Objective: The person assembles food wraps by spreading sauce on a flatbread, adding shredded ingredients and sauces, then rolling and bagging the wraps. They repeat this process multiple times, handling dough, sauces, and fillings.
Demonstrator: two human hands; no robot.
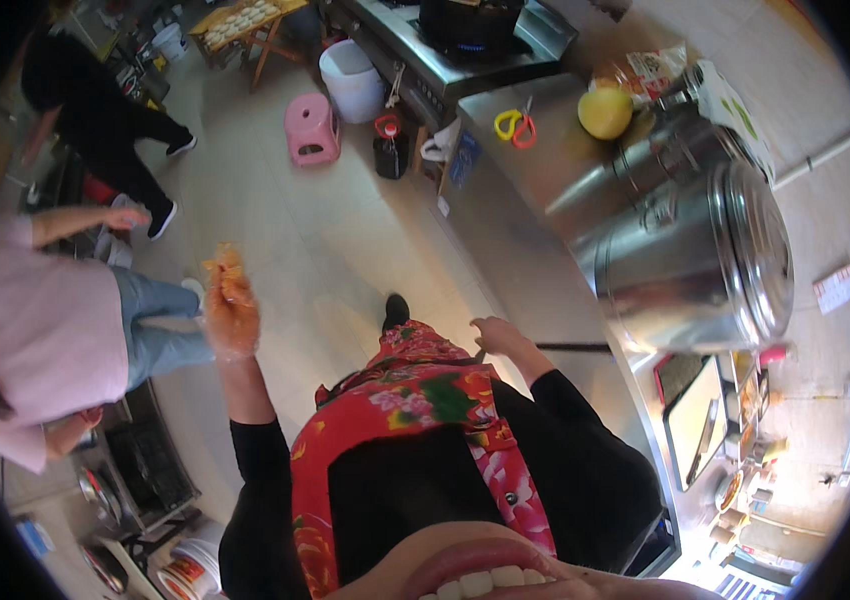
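Raised at the left, my left hand looks wrapped in a thin clear glove. Its fingers close around a crumpled yellow-orange piece, blurred and too unclear to name. At my right side, beside the steel counter, my right hand hangs with loosely bent fingers apart and nothing visible in them. A red flowered apron covers my front, near that hand.
Steel pots, scissors and a round yellow-green fruit stand on the counter. A cutting board with a knife lies farther along. A pink stool and white bucket occupy the floor. One person stands close left, another beyond.
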